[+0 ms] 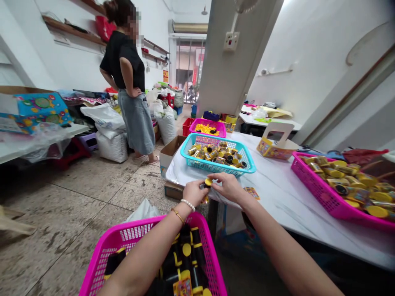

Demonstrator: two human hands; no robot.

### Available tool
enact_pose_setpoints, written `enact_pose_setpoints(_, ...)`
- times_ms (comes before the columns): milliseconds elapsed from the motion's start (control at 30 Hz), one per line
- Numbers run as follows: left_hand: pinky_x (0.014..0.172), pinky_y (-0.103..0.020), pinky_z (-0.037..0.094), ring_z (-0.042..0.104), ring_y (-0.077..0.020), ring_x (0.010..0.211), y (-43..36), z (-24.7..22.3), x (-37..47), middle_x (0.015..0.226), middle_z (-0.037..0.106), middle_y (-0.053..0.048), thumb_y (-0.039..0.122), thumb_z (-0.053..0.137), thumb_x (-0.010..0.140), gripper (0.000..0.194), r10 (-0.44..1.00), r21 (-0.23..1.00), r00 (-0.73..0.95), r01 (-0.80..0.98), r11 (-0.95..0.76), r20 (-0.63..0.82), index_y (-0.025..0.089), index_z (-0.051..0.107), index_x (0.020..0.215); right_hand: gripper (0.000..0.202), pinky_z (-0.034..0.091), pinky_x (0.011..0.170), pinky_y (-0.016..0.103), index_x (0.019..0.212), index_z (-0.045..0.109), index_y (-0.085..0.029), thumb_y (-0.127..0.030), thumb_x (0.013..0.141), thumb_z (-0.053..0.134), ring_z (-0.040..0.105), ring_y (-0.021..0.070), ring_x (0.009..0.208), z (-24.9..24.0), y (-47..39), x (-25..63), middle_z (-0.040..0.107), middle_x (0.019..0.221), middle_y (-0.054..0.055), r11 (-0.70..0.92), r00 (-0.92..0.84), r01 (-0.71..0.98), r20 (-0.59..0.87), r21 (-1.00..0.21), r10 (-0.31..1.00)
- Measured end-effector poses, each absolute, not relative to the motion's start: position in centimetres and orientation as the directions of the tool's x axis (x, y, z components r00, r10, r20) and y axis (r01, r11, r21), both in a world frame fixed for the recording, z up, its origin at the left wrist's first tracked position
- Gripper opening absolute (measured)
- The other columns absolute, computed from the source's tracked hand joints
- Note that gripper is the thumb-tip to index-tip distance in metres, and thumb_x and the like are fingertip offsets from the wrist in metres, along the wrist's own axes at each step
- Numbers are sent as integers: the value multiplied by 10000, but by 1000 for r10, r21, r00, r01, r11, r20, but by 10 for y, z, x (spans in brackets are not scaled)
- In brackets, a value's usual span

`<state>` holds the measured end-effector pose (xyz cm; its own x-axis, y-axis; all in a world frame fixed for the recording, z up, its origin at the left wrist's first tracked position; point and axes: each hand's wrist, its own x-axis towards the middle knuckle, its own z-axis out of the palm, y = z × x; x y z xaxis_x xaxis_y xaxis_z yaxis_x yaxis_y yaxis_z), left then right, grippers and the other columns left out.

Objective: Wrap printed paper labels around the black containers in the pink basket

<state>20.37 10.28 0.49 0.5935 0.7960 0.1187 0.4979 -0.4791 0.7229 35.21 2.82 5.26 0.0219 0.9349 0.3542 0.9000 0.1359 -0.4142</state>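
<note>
My left hand [194,193], with a pearl bracelet and a gold bangle at the wrist, is closed around a small black container with a round yellow lid [208,181]. The fingertips of my right hand [228,187] pinch the lid from the other side. Both hands are at the table's near edge, in front of a turquoise basket [185,158] of similar yellow-lidded containers. Beneath my left forearm is a pink basket [212,250] with several black, yellow-lidded containers. A printed card or wrapper [252,193] lies on the table right of my right hand.
The white table [274,197] also bears a pink basket [317,195] of containers at right, a printed carton [274,148], and a farther pink basket [192,128] with yellow pieces. A person [132,78] stands at left near white sacks [111,142]. A cardboard box [168,158] adjoins the table.
</note>
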Motion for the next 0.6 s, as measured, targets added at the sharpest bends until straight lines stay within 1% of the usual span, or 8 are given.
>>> enact_pose_setpoints(67,716,-249,438,669,-204,844,102,7,203,906,755,-43,337,627,770,342,799,728,591,497,-472,114,294,714,1097,313,489,833,317,1109,679,-200,-234,802,634,650,220,972,64,29,351,711,1093,78,175,-17,901,368,-398,930)
enact_pose_setpoints(133,751,-263,439,666,-220,887,101,10,203,921,752,-52,343,631,769,356,805,735,585,501,-457,102,294,706,1114,273,471,838,299,1104,671,-180,-260,864,569,645,209,987,79,34,347,700,1116,92,151,10,905,375,-398,927)
enact_pose_setpoints(233,804,-290,436,654,-248,954,101,10,203,948,744,-65,357,649,762,365,808,764,586,498,-410,52,286,703,1116,268,446,767,270,914,691,-159,-256,941,442,651,176,830,95,55,336,726,902,74,59,69,910,290,-411,955)
enact_pose_setpoints(300,838,-318,432,641,-273,990,102,6,206,949,734,-84,361,665,758,348,807,796,590,493,-351,-10,248,713,1084,280,430,723,253,797,671,-162,-253,943,449,631,152,748,93,75,328,705,787,43,47,38,905,190,-422,981)
enact_pose_setpoints(367,869,-354,432,619,-304,1027,103,3,207,953,714,-119,345,687,753,312,802,830,591,490,-267,-91,172,723,1010,218,433,725,251,773,648,-158,-262,916,520,615,140,742,79,93,321,688,783,28,40,12,895,113,-444,994)
enact_pose_setpoints(433,882,-393,453,605,-293,1038,102,8,204,1016,680,-126,344,671,793,302,786,864,596,471,-176,-165,121,691,995,201,453,746,280,822,630,-144,-317,899,563,611,145,767,66,101,314,676,840,29,29,9,885,80,-464,997)
enact_pose_setpoints(500,871,-420,494,602,-241,1016,97,28,194,1119,631,-100,359,600,868,313,762,903,618,416,-110,-192,126,629,1075,264,475,736,306,861,610,-136,-379,915,524,614,159,770,61,96,306,666,875,38,49,10,877,119,-478,993)
enact_pose_setpoints(600,858,-377,516,591,-224,1039,83,75,172,1201,585,-84,340,574,893,290,724,959,683,262,-111,-103,197,600,1144,297,475,647,277,760,584,-170,-359,928,428,620,177,685,60,82,301,667,754,57,175,-45,872,282,-457,958)
